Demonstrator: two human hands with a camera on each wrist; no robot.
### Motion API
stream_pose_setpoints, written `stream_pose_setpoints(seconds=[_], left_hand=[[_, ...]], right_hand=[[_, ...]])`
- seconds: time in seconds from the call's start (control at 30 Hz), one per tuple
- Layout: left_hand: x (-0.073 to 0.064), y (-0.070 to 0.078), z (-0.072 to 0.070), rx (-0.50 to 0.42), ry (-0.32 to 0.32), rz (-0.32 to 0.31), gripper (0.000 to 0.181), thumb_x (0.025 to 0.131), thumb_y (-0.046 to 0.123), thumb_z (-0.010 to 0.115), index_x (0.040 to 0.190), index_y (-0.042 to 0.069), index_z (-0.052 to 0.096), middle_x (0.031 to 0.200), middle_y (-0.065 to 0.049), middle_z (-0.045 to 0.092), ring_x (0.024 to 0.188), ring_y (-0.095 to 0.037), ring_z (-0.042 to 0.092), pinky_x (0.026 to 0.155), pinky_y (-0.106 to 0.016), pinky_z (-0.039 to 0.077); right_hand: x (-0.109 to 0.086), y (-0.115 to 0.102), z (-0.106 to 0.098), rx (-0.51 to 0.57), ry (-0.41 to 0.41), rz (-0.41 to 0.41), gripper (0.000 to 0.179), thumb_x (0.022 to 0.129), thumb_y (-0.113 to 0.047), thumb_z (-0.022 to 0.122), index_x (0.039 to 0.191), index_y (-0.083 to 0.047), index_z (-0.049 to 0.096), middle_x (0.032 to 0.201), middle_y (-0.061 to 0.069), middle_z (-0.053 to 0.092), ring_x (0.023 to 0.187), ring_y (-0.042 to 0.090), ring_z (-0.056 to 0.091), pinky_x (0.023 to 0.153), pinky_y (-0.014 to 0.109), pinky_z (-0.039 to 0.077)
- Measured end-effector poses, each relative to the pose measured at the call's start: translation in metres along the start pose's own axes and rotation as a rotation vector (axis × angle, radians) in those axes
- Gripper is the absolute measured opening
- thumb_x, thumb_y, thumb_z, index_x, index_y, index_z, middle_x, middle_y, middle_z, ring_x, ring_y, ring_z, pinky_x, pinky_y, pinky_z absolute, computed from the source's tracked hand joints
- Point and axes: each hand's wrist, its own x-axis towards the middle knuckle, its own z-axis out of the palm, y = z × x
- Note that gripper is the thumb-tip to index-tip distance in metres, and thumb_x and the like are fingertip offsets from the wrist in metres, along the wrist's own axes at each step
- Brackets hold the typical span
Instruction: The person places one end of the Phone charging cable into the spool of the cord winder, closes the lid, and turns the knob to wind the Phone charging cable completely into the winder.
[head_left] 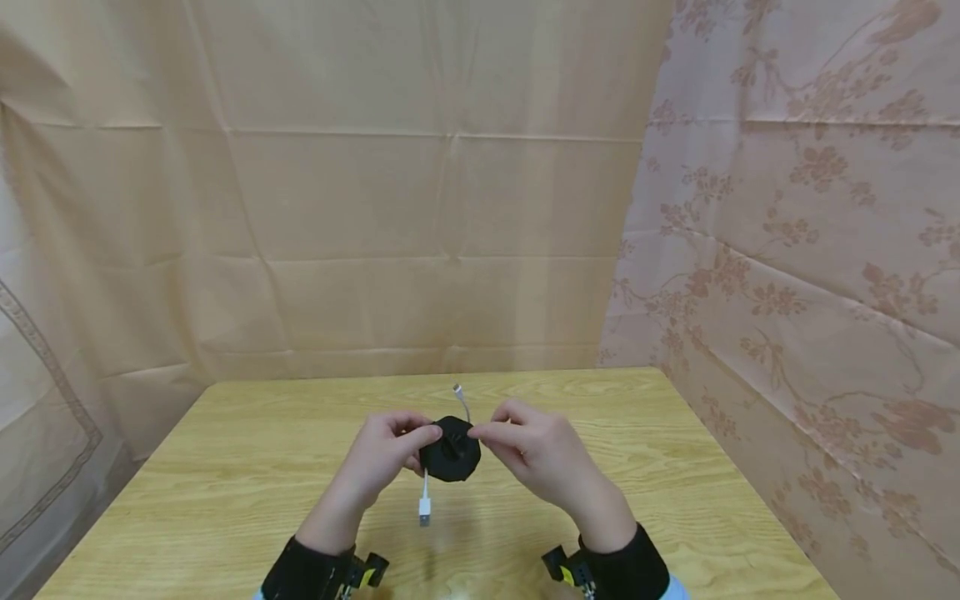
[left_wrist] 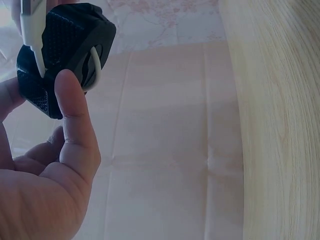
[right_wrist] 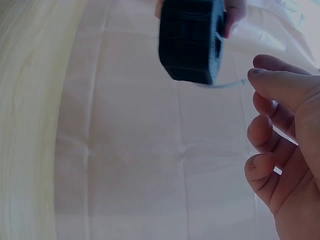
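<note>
My left hand (head_left: 390, 446) grips the edge of a black, many-sided cable winder (head_left: 452, 458) held up over the table. In the left wrist view the thumb presses its side, beside a loop of white cable (left_wrist: 96, 67) at the winder's open face. The white USB plug (head_left: 424, 508) hangs down at the near left. A smaller plug (head_left: 458, 390) sticks up behind the winder on a short length of cable. My right hand (head_left: 543, 450) is just right of the winder, thumb and forefinger close together. The right wrist view shows its fingertips apart from the winder, with the other fingers loosely curled.
The light wood table (head_left: 225, 467) spreads below both hands. A plain beige cloth (head_left: 337, 208) hangs behind it, and a flowered cloth (head_left: 810, 250) hangs along the right side. Each wrist wears a black band with a small camera.
</note>
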Motion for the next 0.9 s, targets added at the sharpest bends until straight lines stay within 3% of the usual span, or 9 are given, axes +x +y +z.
stream_pose_setpoints(seconds=[0.37, 0.6, 0.9], left_hand=[[0.000, -0.005, 0.001, 0.028, -0.118, 0.014, 0.025, 0.095, 0.017, 0.072, 0.102, -0.007, 0.073, 0.087, -0.012, 0.071, 0.060, -0.022, 0.065, 0.056, -0.035, 0.057], [0.001, -0.007, 0.001, 0.069, -0.127, -0.017, 0.025, 0.094, 0.019, 0.074, 0.102, -0.004, 0.074, 0.088, -0.011, 0.070, 0.060, -0.021, 0.063, 0.055, -0.036, 0.057], [0.002, -0.011, 0.000, 0.074, -0.144, -0.046, 0.026, 0.095, 0.020, 0.072, 0.103, -0.004, 0.074, 0.087, -0.010, 0.071, 0.060, -0.021, 0.063, 0.057, -0.040, 0.058]], right_hand=[[-0.005, 0.000, 0.023, -0.042, -0.079, -0.067, 0.021, 0.086, -0.009, 0.083, 0.099, -0.025, 0.081, 0.090, -0.005, 0.061, 0.062, 0.002, 0.050, 0.056, 0.012, 0.040], [-0.005, -0.002, 0.023, -0.069, -0.150, -0.094, 0.027, 0.082, -0.006, 0.085, 0.097, -0.028, 0.083, 0.091, -0.008, 0.059, 0.063, 0.001, 0.045, 0.056, 0.010, 0.035], [-0.005, -0.005, 0.024, -0.149, -0.195, -0.023, 0.020, 0.088, -0.017, 0.083, 0.096, -0.035, 0.083, 0.090, -0.011, 0.060, 0.059, -0.003, 0.040, 0.051, 0.009, 0.027]])
